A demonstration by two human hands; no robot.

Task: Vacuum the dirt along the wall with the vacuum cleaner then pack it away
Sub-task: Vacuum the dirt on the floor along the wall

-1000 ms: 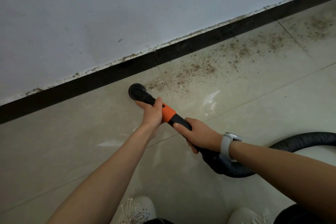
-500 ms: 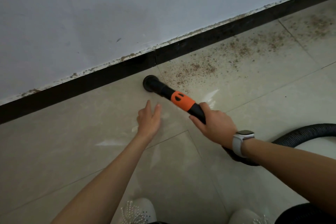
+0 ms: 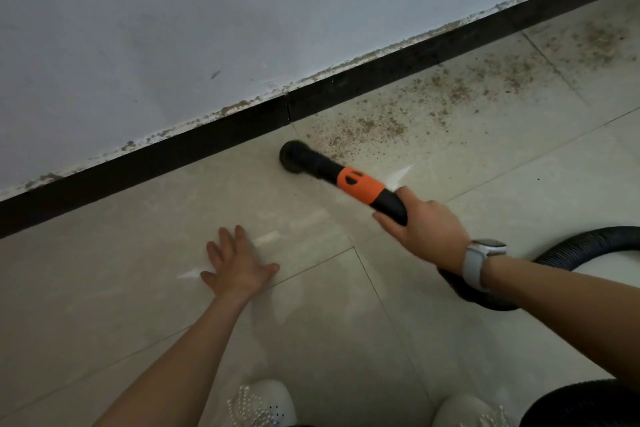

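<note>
Head view, looking down at a tiled floor where it meets a white wall with a dark skirting board running diagonally from lower left to upper right.

Right hand: fingers curled round the black handle of the vacuum nozzle, gripping just behind its orange collar. A pale smartwatch sits on that wrist.

Nozzle: round black head down on the floor at frame centre, near the skirting board but not touching it, at the left edge of the dirt.

Dirt: brown specks scattered along the base of the wall, from just right of the nozzle head out to the upper right corner. Floor left of the nozzle shows no specks.

Hose: black ribbed tube leaving the handle under the right wrist, looping to the right edge of the frame.

Left hand: holds nothing, fingers spread and straight, palm down over the floor at centre left, well apart from the nozzle. Slightly blurred; contact with the tile cannot be confirmed.

Two white shoes at the bottom edge.
</note>
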